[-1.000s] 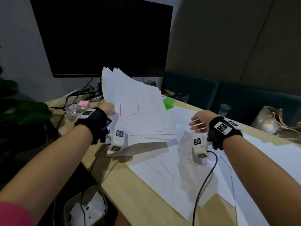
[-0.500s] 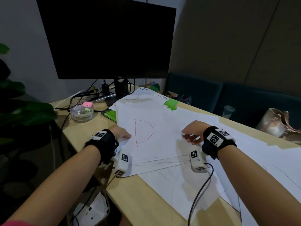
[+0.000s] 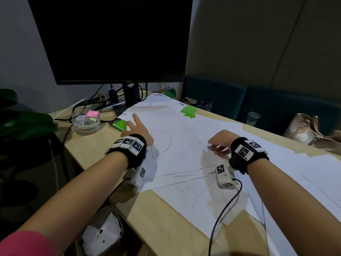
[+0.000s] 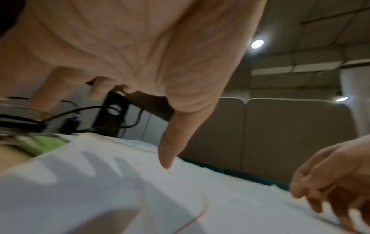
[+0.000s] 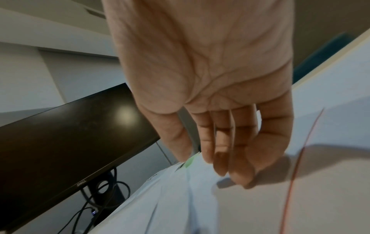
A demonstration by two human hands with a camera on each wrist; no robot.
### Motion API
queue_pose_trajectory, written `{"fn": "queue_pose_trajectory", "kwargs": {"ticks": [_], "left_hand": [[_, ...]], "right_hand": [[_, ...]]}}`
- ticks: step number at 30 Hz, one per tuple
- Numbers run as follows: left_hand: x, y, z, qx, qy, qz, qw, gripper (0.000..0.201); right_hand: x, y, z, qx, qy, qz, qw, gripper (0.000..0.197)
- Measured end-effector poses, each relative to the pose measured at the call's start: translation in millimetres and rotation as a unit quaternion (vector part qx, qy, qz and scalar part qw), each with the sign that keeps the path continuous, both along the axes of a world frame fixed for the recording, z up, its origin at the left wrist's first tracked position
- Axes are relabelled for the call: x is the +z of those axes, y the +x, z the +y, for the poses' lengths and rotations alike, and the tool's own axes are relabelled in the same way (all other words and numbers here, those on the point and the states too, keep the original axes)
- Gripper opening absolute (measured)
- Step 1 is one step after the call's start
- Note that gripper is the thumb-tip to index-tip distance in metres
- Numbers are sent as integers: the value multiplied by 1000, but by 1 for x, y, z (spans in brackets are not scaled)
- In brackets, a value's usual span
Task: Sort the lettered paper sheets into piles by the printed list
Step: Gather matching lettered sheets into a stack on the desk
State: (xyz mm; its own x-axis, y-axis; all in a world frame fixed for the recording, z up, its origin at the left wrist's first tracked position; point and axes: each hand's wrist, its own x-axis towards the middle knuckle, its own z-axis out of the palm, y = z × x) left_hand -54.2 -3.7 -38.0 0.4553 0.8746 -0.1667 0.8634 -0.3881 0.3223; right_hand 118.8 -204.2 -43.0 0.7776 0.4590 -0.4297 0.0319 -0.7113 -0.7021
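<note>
A stack of white paper sheets lies flat on the wooden table. Its top sheet shows a red letter D. My left hand is over the stack's left part with fingers spread and holds nothing. In the left wrist view its thumb points down just above the paper. My right hand hovers at the stack's right side; its fingers hang loosely curled above the sheet and hold nothing. A printed sheet lies at the back by the monitor stand.
More white sheets cover the table to the right and front. A dark monitor with cables stands behind. A clear stationery tub and green notes lie near. Cup and bag at right.
The left hand held the stack raised, laid it flat on the table, then let go and moved forward with fingers spread. The right hand came to the stack's right edge.
</note>
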Motion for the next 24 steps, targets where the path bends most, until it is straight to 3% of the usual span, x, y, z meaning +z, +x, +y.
{"fn": "queue_pose_trajectory", "kwargs": {"ticks": [4, 7, 9, 12, 15, 17, 18, 19, 20, 21, 22, 24], "left_hand": [[18, 12, -32, -122, 9, 49, 991, 101], [23, 21, -71, -248, -4, 76, 966, 95], [20, 27, -103, -295, -93, 12, 951, 80], [7, 35, -151, -311, -283, -86, 903, 26], [-7, 39, -184, -328, -381, -69, 862, 20], [-6, 37, -203, -384, -366, -44, 847, 13], [-4, 35, -210, -425, -320, -28, 846, 16], [-1, 33, -217, -476, -247, -7, 844, 31], [2, 31, -224, -527, -175, 18, 832, 49], [6, 28, -230, -568, -125, 39, 812, 64], [6, 27, -234, -607, -96, 63, 786, 75], [8, 24, -244, -667, -71, 128, 731, 87]], "right_hand": [[11, 18, -35, -40, -34, -66, 996, 21], [15, 33, -67, -64, -85, -117, 987, 27], [20, 38, -90, -74, -105, -129, 983, 32], [23, 43, -125, -59, -178, -130, 974, 46], [31, 24, -169, -20, -293, -193, 936, 36], [24, 25, -197, -29, -321, -230, 918, 26], [4, 58, -218, -51, -357, -237, 902, 21], [-24, 105, -239, -83, -366, -230, 898, 38], [-51, 145, -259, -75, -361, -182, 912, 70], [-68, 168, -273, -87, -326, -156, 929, 89], [-66, 164, -277, -78, -331, -135, 931, 82], [-49, 127, -269, -91, -377, -159, 908, 46]]}}
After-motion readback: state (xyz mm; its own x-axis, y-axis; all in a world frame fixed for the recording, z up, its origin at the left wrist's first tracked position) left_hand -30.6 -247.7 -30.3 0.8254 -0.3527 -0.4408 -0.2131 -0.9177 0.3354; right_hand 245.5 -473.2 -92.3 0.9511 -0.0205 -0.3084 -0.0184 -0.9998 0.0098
